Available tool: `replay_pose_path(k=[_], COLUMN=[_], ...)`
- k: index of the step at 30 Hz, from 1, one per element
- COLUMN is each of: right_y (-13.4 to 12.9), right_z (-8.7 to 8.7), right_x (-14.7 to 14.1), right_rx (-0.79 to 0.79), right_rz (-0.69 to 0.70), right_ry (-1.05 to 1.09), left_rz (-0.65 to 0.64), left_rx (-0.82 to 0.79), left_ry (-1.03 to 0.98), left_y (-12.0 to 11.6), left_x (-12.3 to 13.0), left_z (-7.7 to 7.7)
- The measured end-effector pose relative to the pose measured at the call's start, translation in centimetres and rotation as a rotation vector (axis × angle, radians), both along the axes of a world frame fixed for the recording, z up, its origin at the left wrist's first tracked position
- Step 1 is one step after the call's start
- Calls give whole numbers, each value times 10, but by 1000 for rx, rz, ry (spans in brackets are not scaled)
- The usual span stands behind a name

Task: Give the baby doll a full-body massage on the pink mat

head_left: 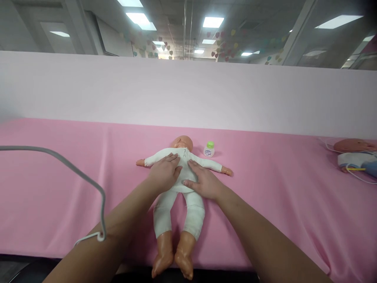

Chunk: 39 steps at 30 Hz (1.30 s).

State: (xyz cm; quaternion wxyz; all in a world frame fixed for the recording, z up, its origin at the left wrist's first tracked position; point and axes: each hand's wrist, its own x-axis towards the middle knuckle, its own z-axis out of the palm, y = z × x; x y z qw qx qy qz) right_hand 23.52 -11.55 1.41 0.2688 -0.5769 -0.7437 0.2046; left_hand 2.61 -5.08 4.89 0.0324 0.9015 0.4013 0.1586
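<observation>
A baby doll [193, 212] in white clothing lies on its back in the middle of a pink-covered table [59, 188], its head away from me and its bare feet at the near edge. Its arms are stretched out to both sides. My left hand [165, 171] lies with fingers extended on the left side of the doll's chest. On the right side of the chest rests my right hand [203, 181], fingers spread and thumb pointing inward. Neither hand grasps anything. A small clear bottle with a green cap [209, 149] stands right of the doll's head.
Another doll [355, 145] in white and blue, with thin tubing and a yellow item, lies at the far right. A grey cable [73, 167] curves down over my left forearm. A white partition [188, 94] runs along the table's back, with glass above it.
</observation>
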Motion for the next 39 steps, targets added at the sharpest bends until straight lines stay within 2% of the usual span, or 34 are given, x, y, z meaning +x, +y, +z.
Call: replay_pose_path(k=[6,9,13,17,20,23,28,30,33,39], right_y=[5,6,6,11,19,26,29,26,19,13], right_z=[-9,-8,-6,-7,-10,-15,-17,-14,-7,13], right_x=[-4,-5,-4,-3,-2,-2,-5,-7,-10,-7], right_rx=[-41,-45,-48,-2,43,74,16,-22,-63,-88], right_rz=[20,16,-4,-120,-178,-175,-112,-107,-120,-132], right_ry=[30,45,76,173,193,166,113,116,126,98], left_rz=[-16,-6,35,117,126,107,77,77,75,132], left_rx=[-29,-39,-66,-70,-31,-27,-33,-34,-57,-91], left_ry=[31,17,3,-40,-68,-34,21,23,38,10], left_y=[2,0,-2,2,11,19,20,16,11,17], left_x=[3,0,-1,2,6,9,12,11,7,3], left_z=[-24,-29,-21,-5,3,1,-15,-19,-16,7])
